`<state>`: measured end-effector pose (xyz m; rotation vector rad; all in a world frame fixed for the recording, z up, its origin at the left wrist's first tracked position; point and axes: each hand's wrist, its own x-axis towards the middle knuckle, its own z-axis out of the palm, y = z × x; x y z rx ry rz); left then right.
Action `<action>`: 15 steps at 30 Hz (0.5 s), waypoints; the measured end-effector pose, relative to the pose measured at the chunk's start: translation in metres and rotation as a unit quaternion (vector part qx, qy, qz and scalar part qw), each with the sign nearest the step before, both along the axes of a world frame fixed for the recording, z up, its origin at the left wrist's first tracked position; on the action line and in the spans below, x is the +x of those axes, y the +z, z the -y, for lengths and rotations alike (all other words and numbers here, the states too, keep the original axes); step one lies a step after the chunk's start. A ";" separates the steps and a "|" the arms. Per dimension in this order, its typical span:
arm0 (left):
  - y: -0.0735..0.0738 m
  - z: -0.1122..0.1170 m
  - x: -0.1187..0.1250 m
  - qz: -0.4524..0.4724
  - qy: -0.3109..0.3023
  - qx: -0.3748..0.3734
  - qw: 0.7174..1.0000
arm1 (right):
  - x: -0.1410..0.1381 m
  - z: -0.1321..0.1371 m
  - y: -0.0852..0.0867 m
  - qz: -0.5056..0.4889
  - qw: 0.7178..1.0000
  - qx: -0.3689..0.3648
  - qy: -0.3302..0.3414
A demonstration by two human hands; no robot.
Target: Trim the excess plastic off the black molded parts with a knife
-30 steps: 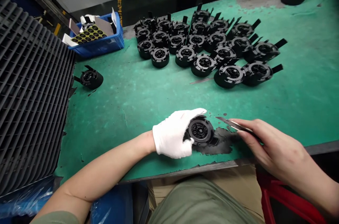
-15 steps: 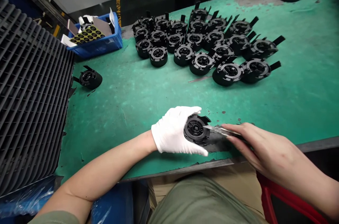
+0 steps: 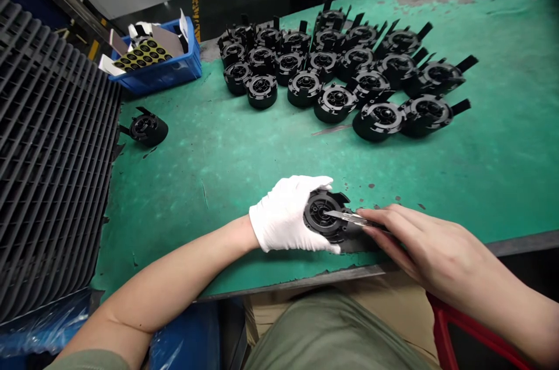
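My left hand (image 3: 288,215), in a white glove, wraps round the left side of a round black plastic housing (image 3: 321,224) near the table's front edge. The housing's ringed face with its small central details points up, and a dark tab sticks out at its upper right. Bare and closed, my right hand (image 3: 430,245) holds a craft knife (image 3: 349,218) with a slim metal blade. The blade's tip lies over the middle of the housing's face; whether it touches there I cannot tell.
Several similar black housings (image 3: 336,103) stand grouped at the back of the green table (image 3: 244,148). One more housing (image 3: 148,129) sits at the left, beside a dark slatted rack (image 3: 52,154). A blue bin (image 3: 161,76) holds a sheet of round stickers (image 3: 144,55).
My right hand has moved slightly left, bringing the knife tip from the right part of the housing's face to its middle. The left hand keeps its hold.
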<state>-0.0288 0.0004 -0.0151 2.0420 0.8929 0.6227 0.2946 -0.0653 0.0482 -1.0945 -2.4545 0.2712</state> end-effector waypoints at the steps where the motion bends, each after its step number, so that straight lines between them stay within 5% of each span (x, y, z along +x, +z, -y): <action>1: 0.000 0.000 0.000 0.003 -0.004 0.000 1.000 | 0.001 0.000 0.000 -0.002 1.000 -0.005 -0.002; 15: 0.005 0.001 0.002 0.009 -0.005 -0.016 1.000 | -0.001 -0.002 -0.004 -0.020 0.999 -0.023 0.013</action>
